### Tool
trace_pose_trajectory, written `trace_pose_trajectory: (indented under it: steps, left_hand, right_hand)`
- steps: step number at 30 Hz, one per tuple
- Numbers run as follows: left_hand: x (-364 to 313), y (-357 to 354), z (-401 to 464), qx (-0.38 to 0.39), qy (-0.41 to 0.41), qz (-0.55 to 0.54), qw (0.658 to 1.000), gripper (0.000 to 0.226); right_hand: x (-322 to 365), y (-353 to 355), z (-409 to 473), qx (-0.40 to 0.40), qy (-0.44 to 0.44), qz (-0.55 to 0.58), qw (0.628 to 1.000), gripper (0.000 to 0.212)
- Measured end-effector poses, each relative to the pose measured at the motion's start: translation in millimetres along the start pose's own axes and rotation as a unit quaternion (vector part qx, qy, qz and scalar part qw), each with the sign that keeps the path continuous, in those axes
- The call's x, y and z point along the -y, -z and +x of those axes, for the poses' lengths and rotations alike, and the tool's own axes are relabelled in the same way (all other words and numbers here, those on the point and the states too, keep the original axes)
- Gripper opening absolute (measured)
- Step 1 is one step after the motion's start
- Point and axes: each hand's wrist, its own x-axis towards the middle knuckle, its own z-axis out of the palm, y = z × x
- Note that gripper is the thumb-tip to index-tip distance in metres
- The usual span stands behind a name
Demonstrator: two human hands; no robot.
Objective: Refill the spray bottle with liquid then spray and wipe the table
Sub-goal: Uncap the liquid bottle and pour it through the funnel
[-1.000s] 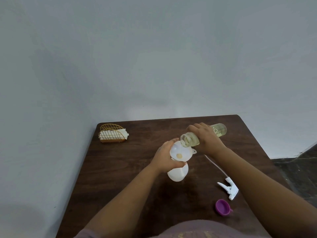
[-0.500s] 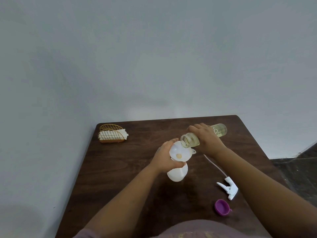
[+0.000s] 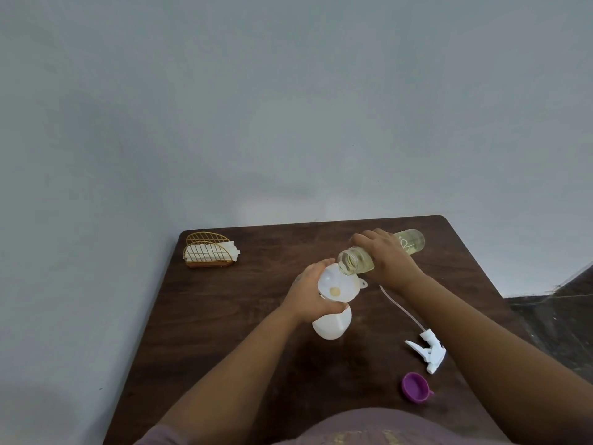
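Dark wooden table (image 3: pixel 224 316) set against a pale wall (image 3: pixel 288 107). On it, toward the middle, a white spray bottle (image 3: pixel 332 326) standing upright with its top off, a white funnel (image 3: pixel 337 285) seated in the neck and a small pool of yellowish liquid at the funnel's throat. Left hand (image 3: pixel 309 292) wrapped round the bottle's neck just under the funnel. Right hand (image 3: pixel 386 256) grasping a clear refill bottle (image 3: pixel 412 242) of pale yellow liquid — tipped nearly flat, open mouth resting at the funnel's far rim. Far left corner: gold wire holder (image 3: pixel 208 250) with white napkins (image 3: pixel 211 250) in it. Near right: white trigger sprayer head (image 3: pixel 428 350) lying on its side, thin dip tube (image 3: pixel 401 309) trailing toward the bottle — and nearer still, apart from it, a purple cap (image 3: pixel 415 387) lying open side up.
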Motion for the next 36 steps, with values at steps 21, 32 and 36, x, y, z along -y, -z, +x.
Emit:
trace_pose_trajectory:
  steps: [21, 32, 36]
  left_hand:
    - [1.0, -0.4, -0.8, -0.001, -0.012, -0.011, 1.000, 0.089]
    - [2.0, -0.1, 0.5, -0.002, -0.015, -0.008, 1.000, 0.088]
    - [2.2, -0.3, -0.2, -0.003, -0.016, -0.007, 1.000, 0.089]
  right_hand:
    - [1.8, -1.5, 0.0, -0.006, -0.007, -0.005, 1.000, 0.036]
    - [4.3, -0.3, 0.8, -0.009, -0.005, -0.014, 1.000, 0.035]
    - [4.2, 0.2, 0.6, -0.005, -0.008, -0.013, 1.000, 0.038]
